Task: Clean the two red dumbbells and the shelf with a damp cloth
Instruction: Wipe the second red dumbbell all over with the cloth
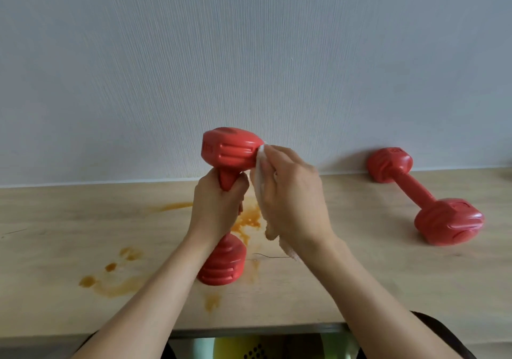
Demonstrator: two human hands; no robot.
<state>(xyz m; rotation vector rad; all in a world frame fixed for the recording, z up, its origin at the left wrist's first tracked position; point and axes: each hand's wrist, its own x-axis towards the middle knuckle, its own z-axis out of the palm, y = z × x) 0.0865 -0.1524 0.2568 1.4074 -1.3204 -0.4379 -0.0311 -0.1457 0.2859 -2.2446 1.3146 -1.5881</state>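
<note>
One red dumbbell [230,150] stands upright on its lower head on the light wooden shelf [69,234], in the middle of the view. My left hand [216,209] grips its handle. My right hand [293,192] holds a white cloth [260,181] and presses it against the right side of the upper head. The cloth's lower end hangs down under my right wrist. A second red dumbbell [424,195] lies on its side at the right, one head against the wall.
Orange-brown stains [110,278] are smeared over the shelf to the left of and behind the upright dumbbell. A pale textured wall [249,53] rises straight behind the shelf. Below the shelf's front edge show yellow and green containers [243,349].
</note>
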